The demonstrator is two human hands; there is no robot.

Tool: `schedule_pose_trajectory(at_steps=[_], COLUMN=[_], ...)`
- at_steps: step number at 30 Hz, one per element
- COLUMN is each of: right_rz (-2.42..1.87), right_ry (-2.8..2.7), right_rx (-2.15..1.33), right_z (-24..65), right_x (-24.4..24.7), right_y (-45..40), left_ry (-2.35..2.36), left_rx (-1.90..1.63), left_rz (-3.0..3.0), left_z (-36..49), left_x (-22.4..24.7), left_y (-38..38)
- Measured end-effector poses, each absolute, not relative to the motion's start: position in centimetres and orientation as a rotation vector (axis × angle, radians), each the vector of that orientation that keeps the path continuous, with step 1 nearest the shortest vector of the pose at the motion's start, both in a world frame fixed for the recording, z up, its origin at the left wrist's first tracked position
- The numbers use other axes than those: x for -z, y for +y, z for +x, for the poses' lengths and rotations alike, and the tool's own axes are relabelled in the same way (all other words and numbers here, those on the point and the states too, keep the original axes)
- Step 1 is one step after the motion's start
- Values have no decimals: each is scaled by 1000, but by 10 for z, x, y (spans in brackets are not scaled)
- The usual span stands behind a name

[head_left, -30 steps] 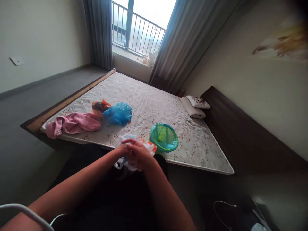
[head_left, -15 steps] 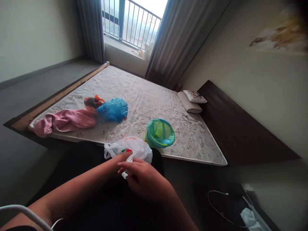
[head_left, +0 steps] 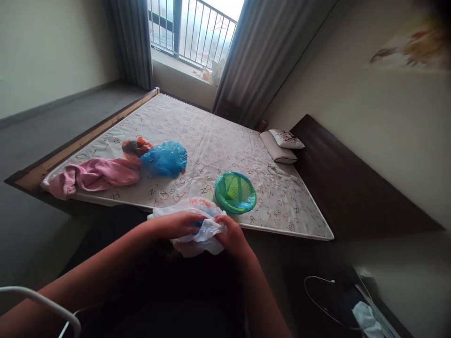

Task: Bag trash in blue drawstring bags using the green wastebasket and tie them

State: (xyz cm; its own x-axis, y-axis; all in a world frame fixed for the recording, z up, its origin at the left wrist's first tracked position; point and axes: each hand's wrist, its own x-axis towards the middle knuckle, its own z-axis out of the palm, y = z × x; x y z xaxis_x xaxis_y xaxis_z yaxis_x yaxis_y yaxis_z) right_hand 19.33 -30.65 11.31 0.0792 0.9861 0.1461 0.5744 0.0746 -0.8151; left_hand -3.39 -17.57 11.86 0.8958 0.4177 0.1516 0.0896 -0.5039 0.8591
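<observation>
A white plastic bag (head_left: 206,231) with red print lies bunched on my lap against the mattress edge. My right hand (head_left: 232,234) pinches the right side of its gathered mouth. From the other side, my left hand (head_left: 179,224) grips the bag near the opening, its fingertips partly hidden by the crumpled plastic. Something blue shows through between the hands, too covered to name. Just beyond the bag, a green basket (head_left: 235,192) lined with a blue-green plastic bag stands on the mattress (head_left: 197,188).
Farther left on the mattress are a blue plastic bag (head_left: 165,158), a dark and orange bundle (head_left: 136,148) and a pink cloth (head_left: 102,174). Two pillows (head_left: 282,145) rest by the dark headboard (head_left: 345,188). A white cable (head_left: 38,298) crosses the lower left corner.
My hands, crossed close together over the bag before, have moved apart to either side of its mouth. The bag's opening is now spread and turned toward me.
</observation>
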Motion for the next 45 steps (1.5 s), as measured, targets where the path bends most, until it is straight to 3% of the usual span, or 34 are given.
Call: schedule_pose_trajectory(at_steps=[6, 11, 14, 19, 26, 31, 36, 45], right_rz=[-1308, -964, -1022, -1533, -1597, -1587, -1642, -1531], right_ry=[-1191, -855, -763, -742, -1715, -1774, -1536, -1262], right_rx=[-823, -1016, -916, -505, -292, -370, -465, -618], right_z=[215, 219, 218, 207, 121, 91, 117, 145], right_x=[-124, -126, -133, -150, -163, -157, -164, -159], right_y=[-315, -315, -313, -310, -299, -297, -300, -305], left_ry=[1212, 1293, 1240, 1299, 940, 473, 333, 537], left_rx=[-1116, -483, -279, -489, -826, -696, -604, -538], left_rz=[1938, 1370, 1314, 1882, 2562, 2123, 1626, 1841], left_z=[-117, -118, -111, -115, -95, -89, -83, -65], left_x=[-55, -13, -21, -89, -180, -158, -121, -111], left_y=[-159, -140, -126, -133, -194, -207, -217, -209])
